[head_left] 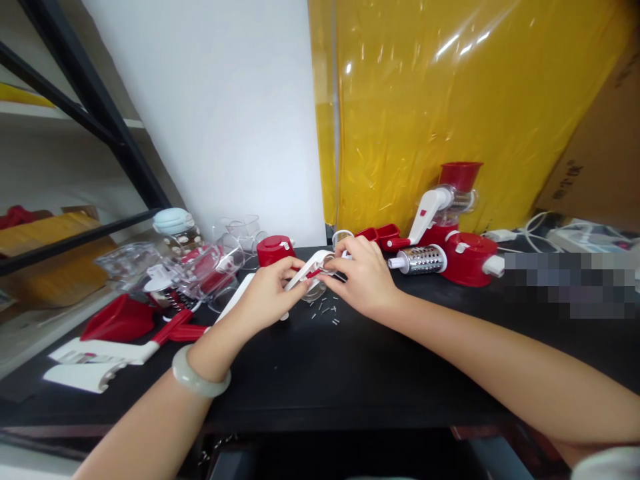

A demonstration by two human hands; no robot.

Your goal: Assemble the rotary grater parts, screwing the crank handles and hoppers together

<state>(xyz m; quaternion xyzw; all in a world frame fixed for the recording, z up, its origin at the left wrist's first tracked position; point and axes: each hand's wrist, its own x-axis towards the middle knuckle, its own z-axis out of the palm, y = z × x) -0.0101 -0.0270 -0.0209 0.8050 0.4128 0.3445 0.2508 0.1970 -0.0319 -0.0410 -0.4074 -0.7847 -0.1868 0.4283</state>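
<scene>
Positions are noted relative to the loose metal pins [325, 310] on the black table [350, 380]. Just beyond the pins, a white handle [303, 271] is held slantwise: its lower end is gripped between the thumb and fingers of the left hand [270, 293], its upper end pinched by the fingertips of the right hand [364, 273]. The two-ended hold is judged to serve steadiness, one end being braced while the other is worked at. The pins are left scattered, probably for easy reach. Right of the pins, a grater drum [424, 260] is laid on its side against a red base [469, 260]; farther beyond, an assembled grater [431, 203] is stood upright, possibly as a model

A white strip [237, 297] left of the pins is partly covered by the left arm. The handle's upper end is masked by the right fingers; whether a pin is also pinched there cannot be told. Far left of the pins, clear plastic parts [215, 263] are overlapped, their outlines not separable. Far right, a patch is pixelated and unreadable
</scene>
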